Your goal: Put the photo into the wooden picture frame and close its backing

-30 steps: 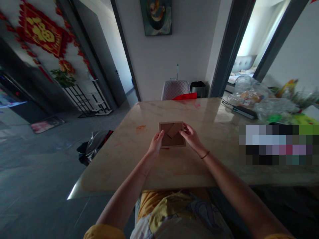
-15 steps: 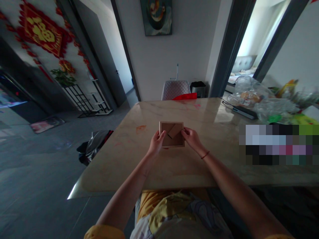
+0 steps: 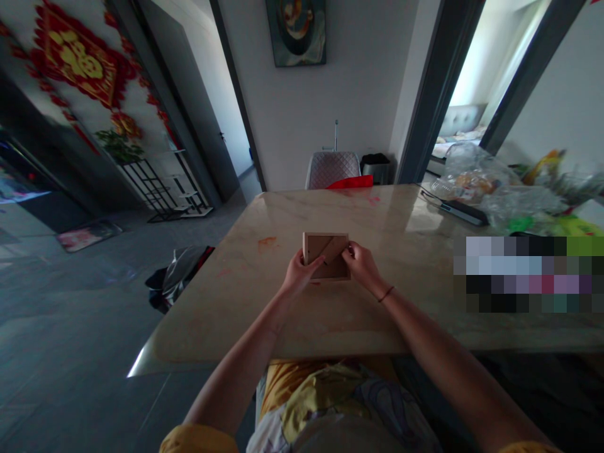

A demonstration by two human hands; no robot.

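Observation:
A small wooden picture frame (image 3: pixel 335 271) is held over the table, its brown back and slanted stand flap facing me. My left hand (image 3: pixel 298 272) grips the frame's left side, with the thumb lying across the back near the flap's lower end. On the opposite side, my right hand (image 3: pixel 361 263) is closed at the upper right edge, thumb and finger pinched there. A thin dark band circles the right wrist. The front of the picture frame is hidden from me.
The marble-patterned table (image 3: pixel 226 314) spreads around my hands. At its right lie a dark elongated device (image 3: pixel 465 212) with a cable, clear plastic bags (image 3: pixel 472 170) and a blurred-out patch. A chair (image 3: pixel 333 168) with a red item stands beyond the far edge; a bag (image 3: pixel 182 274) sits left on the floor.
My left thumb has slid rightward across the frame's back toward the stand flap. My right fingers have curled in more at the right edge. The frame has shifted very slightly.

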